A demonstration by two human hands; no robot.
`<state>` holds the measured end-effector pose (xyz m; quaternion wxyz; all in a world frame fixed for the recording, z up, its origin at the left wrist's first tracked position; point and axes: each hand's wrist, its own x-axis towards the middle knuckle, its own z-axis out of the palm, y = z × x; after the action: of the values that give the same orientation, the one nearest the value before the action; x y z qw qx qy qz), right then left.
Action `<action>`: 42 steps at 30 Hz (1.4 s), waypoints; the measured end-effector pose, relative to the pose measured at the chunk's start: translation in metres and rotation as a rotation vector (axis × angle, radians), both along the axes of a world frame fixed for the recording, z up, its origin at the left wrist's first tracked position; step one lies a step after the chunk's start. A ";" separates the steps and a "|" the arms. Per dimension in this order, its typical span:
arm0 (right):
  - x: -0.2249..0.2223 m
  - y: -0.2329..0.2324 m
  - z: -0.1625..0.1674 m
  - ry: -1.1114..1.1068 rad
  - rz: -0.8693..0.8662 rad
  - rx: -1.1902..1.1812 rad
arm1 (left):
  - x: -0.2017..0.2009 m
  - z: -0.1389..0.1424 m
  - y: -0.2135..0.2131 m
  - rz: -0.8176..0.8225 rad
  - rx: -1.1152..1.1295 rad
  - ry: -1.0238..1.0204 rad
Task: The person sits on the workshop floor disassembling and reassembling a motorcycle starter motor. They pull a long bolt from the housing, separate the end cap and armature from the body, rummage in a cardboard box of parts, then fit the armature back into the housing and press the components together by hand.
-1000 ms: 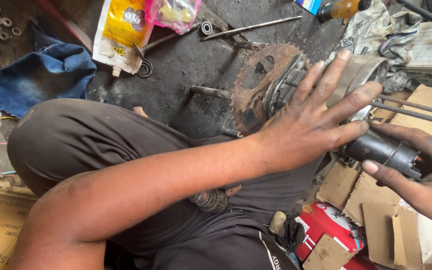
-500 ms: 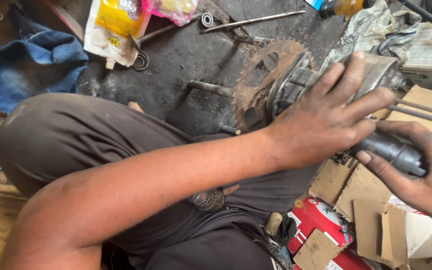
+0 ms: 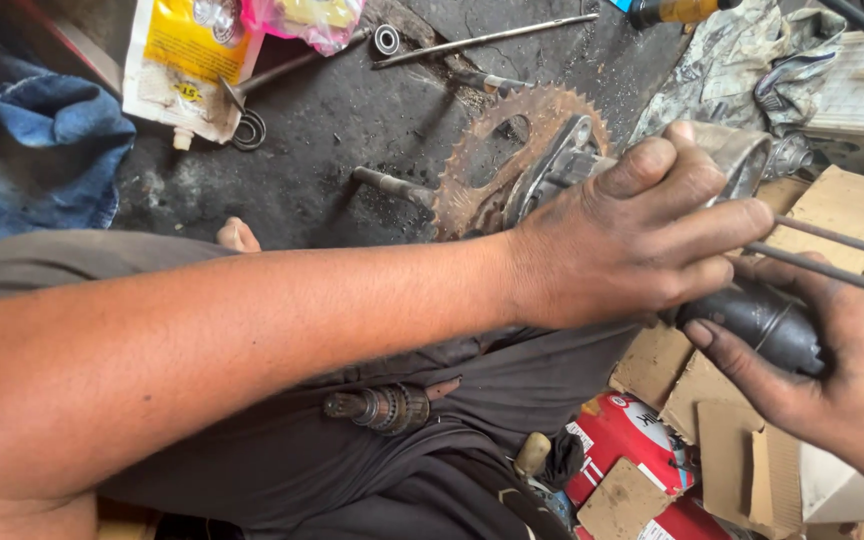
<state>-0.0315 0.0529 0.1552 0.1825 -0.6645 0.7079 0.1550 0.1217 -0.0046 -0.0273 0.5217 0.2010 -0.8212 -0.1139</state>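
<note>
The rusty toothed steel sprocket with its grey metal hub (image 3: 512, 170) stands on edge on the black oily floor (image 3: 332, 150), just beyond your knee. Your left hand (image 3: 632, 240) lies over the hub, fingers curled around its top. Your right hand (image 3: 812, 370) grips a dark cylindrical metal part (image 3: 752, 315) just beside the hub, thumb pressed along it. Two thin steel rods (image 3: 832, 255) run off to the right. On your lap rests a small ribbed metal shaft (image 3: 382, 407). Flattened brown cardboard (image 3: 852, 205) and a red packet (image 3: 622, 440) lie nearby.
</note>
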 end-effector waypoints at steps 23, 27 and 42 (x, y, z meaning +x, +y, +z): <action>-0.021 0.015 -0.006 -0.101 -0.153 0.061 | 0.010 0.003 -0.068 -0.690 0.608 0.287; -0.022 0.026 -0.005 -0.090 -0.098 0.017 | 0.014 0.003 -0.066 -0.713 0.626 0.286; -0.010 0.011 -0.006 -0.005 -0.089 -0.016 | 0.013 -0.003 -0.067 -0.776 0.686 0.301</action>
<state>-0.0411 0.0640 0.1492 0.1858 -0.6341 0.7376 0.1392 0.1348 -0.0717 -0.0300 0.4575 0.0229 -0.6671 -0.5875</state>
